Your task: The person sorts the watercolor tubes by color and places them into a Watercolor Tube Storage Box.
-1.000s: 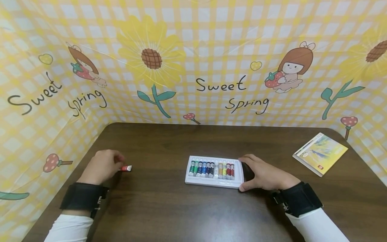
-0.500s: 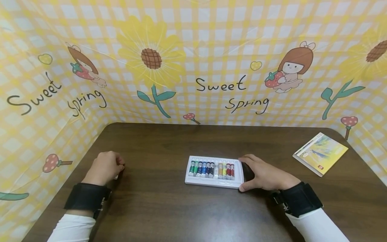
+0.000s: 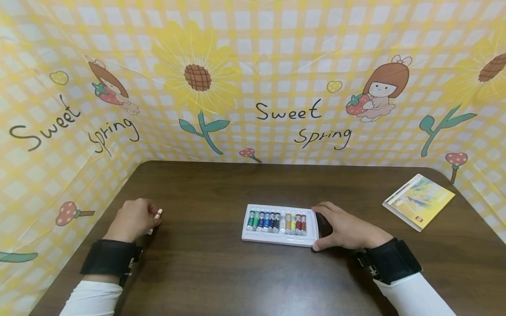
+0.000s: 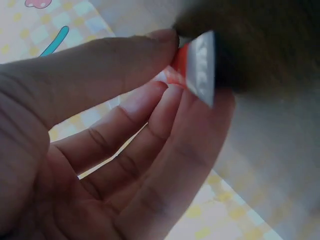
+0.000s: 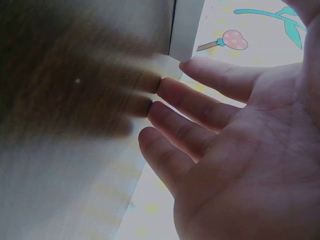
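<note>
At the left of the table, my left hand (image 3: 132, 219) pinches a small red and white paint tube (image 3: 158, 214) between thumb and fingertips. In the left wrist view the flat silvery crimped end of the tube (image 4: 201, 67) sticks out past the fingers; its cap end is hidden. A white tray (image 3: 272, 237) lies flat near the middle, with a row of several paint tubes (image 3: 271, 220) in green, blue, pale, yellow and red. My right hand (image 3: 348, 228) holds the tray's right end between thumb and index finger, the other fingers extended beside it (image 5: 185, 107).
A book or pad with a yellow cover (image 3: 421, 202) lies at the table's right rear. The brown table (image 3: 205, 272) is bordered by a yellow checked cloth (image 3: 221, 140) behind and at both sides.
The left hand has turned the paint tube about in its fingers: it pointed right, was nearly hidden half a second ago, and now stands slanted. The right hand and tray have stayed still.
</note>
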Available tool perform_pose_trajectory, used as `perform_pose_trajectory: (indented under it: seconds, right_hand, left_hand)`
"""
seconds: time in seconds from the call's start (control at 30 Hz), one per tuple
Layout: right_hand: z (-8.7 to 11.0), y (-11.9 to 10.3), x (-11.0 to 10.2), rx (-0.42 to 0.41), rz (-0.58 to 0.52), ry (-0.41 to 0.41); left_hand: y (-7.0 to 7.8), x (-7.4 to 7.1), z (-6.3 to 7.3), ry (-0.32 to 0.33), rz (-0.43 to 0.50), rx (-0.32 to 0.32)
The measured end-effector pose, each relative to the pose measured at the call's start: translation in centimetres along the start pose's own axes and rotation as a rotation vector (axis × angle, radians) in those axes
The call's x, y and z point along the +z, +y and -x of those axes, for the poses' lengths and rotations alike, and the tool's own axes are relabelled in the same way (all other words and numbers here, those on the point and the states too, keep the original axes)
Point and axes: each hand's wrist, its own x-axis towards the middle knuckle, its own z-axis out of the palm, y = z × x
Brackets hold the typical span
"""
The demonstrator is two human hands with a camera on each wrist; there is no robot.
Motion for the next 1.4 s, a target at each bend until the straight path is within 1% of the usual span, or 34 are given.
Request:
perform_pose_trajectory:
  seconds: [0.07,0.27,0.47,0.77,1.03,1.23,1.33,1.4]
  right_hand:
    - [0.0,0.0,0.0,-0.001,0.001,-0.002]
    - [0.0,-0.1,0.0,-0.008,0.009,0.000]
    - [0.1,-0.1,0.1,-0.007,0.012,0.001]
    - [0.1,0.2,0.2,-0.003,0.009,-0.003]
    - [0.3,0.0,0.3,-0.012,0.004,-0.004]
    - [0.3,0.1,0.3,-0.016,0.002,-0.001]
    - [0.3,0.1,0.3,-0.023,0.003,0.002]
    - [0.3,0.0,0.2,-0.026,0.006,0.001]
  left_hand:
    - [-0.1,0.0,0.1,0.000,-0.001,-0.003]
    - [-0.1,0.2,0.3,0.043,-0.019,0.014]
    - [0.0,0.3,0.3,0.052,-0.013,0.019]
    - [0.1,0.5,0.3,0.089,-0.017,0.031]
    - [0.1,0.6,0.5,0.098,-0.008,0.031]
    - [0.6,0.8,0.5,0.127,-0.005,0.045]
    - [1.2,1.0,0.5,0.129,0.006,0.052]
    - [1.9,1.1,0.5,0.132,0.012,0.062]
